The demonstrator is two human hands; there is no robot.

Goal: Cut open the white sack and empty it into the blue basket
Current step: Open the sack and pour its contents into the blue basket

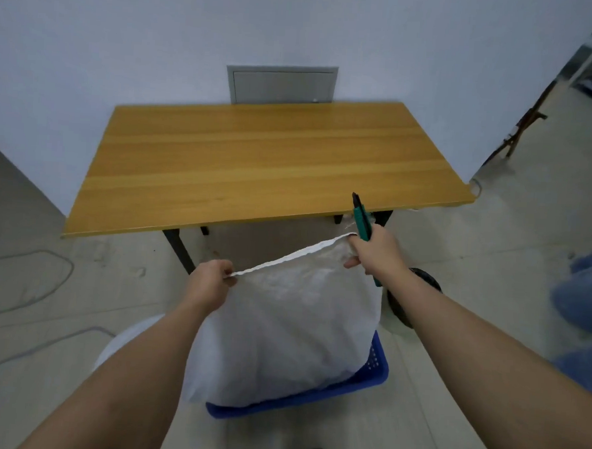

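A full white sack (289, 330) stands upright in a blue basket (368, 382) on the floor in front of me. My left hand (209, 281) pinches the left corner of the sack's top edge. My right hand (372, 249) grips the right corner of that edge together with a green utility knife (360, 218), whose tip points up and away. The top edge is stretched taut between the two hands. Most of the basket is hidden by the sack.
A wooden table (256, 160) stands just beyond the sack, against a pale wall with a grey panel (281, 84). Cables (27, 279) lie on the floor at left. A black wheel (418, 285) sits right of the sack. Blue cloth (582, 297) shows at the right edge.
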